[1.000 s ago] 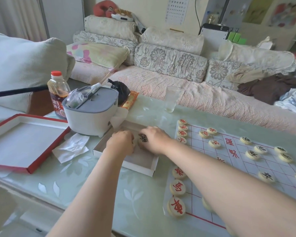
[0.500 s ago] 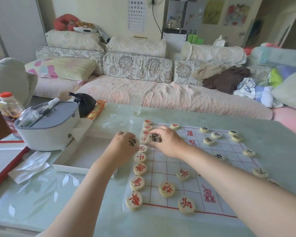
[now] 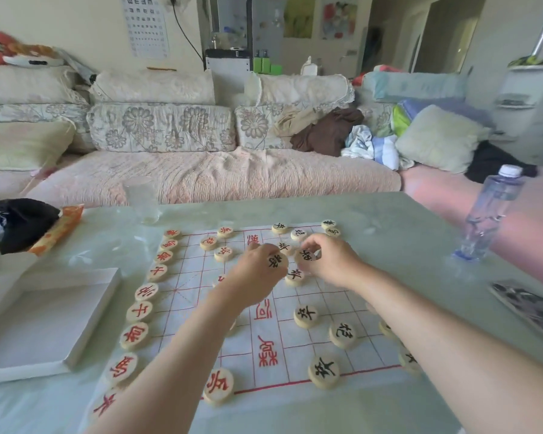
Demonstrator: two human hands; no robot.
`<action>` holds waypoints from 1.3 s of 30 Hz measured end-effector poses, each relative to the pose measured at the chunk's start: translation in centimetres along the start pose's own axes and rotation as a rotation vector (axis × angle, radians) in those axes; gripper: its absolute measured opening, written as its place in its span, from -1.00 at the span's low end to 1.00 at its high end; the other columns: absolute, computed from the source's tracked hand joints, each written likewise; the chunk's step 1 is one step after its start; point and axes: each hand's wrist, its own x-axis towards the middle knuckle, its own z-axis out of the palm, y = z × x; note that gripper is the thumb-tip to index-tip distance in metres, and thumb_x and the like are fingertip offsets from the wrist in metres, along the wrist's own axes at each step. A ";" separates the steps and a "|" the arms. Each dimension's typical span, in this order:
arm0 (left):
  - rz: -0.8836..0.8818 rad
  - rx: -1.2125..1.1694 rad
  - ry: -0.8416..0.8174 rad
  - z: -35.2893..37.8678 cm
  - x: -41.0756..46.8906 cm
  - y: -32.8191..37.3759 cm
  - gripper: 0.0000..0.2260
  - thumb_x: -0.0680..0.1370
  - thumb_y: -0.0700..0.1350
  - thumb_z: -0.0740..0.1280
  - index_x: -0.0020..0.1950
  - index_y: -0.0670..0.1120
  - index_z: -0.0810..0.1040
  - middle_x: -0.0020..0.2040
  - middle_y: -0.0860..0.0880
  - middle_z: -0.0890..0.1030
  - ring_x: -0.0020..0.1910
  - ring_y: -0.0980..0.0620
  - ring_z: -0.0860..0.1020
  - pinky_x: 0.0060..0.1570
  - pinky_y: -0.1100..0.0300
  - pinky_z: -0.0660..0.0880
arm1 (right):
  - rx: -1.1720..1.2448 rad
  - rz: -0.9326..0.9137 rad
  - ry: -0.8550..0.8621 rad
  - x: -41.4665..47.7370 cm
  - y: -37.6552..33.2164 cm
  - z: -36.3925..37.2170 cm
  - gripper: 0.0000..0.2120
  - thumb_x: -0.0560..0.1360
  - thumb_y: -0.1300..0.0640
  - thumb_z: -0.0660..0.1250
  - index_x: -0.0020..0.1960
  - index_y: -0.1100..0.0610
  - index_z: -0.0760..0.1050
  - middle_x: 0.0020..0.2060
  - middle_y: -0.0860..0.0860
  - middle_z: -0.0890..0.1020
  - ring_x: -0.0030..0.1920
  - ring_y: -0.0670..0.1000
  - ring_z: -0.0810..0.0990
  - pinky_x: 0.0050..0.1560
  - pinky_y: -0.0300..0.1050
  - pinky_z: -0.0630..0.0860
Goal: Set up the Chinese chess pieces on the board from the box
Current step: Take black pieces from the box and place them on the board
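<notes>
A white paper board (image 3: 314, 343) with red grid lines lies on the table. Red-lettered round pieces (image 3: 134, 336) line its left edge, and black-lettered pieces (image 3: 306, 316) stand on its right half. My left hand (image 3: 257, 270) is over the board's middle, its fingers closed on a black-lettered piece (image 3: 276, 261). Just to its right, my right hand (image 3: 329, 261) pinches another black-lettered piece (image 3: 306, 255). The open white box (image 3: 44, 321) sits left of the board, and I see no pieces inside it.
A drinking glass (image 3: 142, 200) stands behind the board. A plastic water bottle (image 3: 489, 214) is at the table's right edge, with a printed booklet (image 3: 527, 305) near it. A black bag (image 3: 19, 220) and an orange packet (image 3: 58, 230) lie far left. A sofa runs behind the table.
Both hands left the box, each with a black-lettered piece, and moved right over the middle of the board. The view swung right with them.
</notes>
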 end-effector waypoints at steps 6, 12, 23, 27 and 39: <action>0.030 0.054 -0.115 4.6 4.8 4.7 -0.57 0.52 -0.04 0.30 0.38 -0.04 0.38 0.24 -0.02 0.41 -0.01 -0.02 0.48 -0.23 0.20 0.44 | -0.009 0.156 0.158 2.2 6.2 -4.1 -0.70 0.43 0.00 0.52 0.11 0.04 0.56 0.00 -0.06 0.59 0.04 -0.02 0.55 -0.05 -0.21 0.34; 0.043 0.176 -0.215 8.0 8.5 5.7 -0.58 0.48 -0.05 0.39 0.33 0.01 0.44 0.23 -0.03 0.46 0.03 -0.03 0.49 -0.07 0.12 0.51 | -0.032 0.300 0.244 5.0 11.2 -4.4 -0.71 0.43 -0.08 0.51 0.05 0.02 0.54 0.03 -0.04 0.62 0.05 0.02 0.57 0.03 -0.12 0.46; 0.024 0.171 -0.265 9.0 10.9 3.8 -0.51 0.46 -0.04 0.45 0.37 0.03 0.43 0.26 0.00 0.48 0.11 -0.02 0.49 -0.04 0.19 0.41 | -0.235 0.250 0.218 8.9 11.6 -1.7 -0.73 0.44 -0.12 0.45 0.06 -0.04 0.54 0.07 -0.06 0.60 0.09 0.05 0.57 -0.05 -0.11 0.42; 0.043 0.071 -0.185 8.5 11.0 3.5 -0.54 0.42 -0.10 0.48 0.30 0.03 0.49 0.21 0.00 0.48 -0.01 0.04 0.44 -0.08 0.25 0.34 | -0.261 0.253 0.171 9.0 11.7 -1.4 -0.83 0.48 -0.13 0.38 -0.04 -0.06 0.61 0.04 -0.01 0.60 0.08 0.10 0.55 -0.01 -0.07 0.46; -0.014 -0.338 0.035 9.3 9.3 6.0 -0.60 0.39 -0.08 0.52 0.17 0.09 0.51 0.06 0.13 0.57 -0.13 0.21 0.58 -0.31 0.34 0.51 | 0.451 0.281 -0.037 6.1 7.6 -4.1 -0.86 0.58 0.10 0.29 0.00 0.05 0.64 -0.25 0.01 0.65 -0.41 -0.02 0.54 -0.43 -0.18 0.38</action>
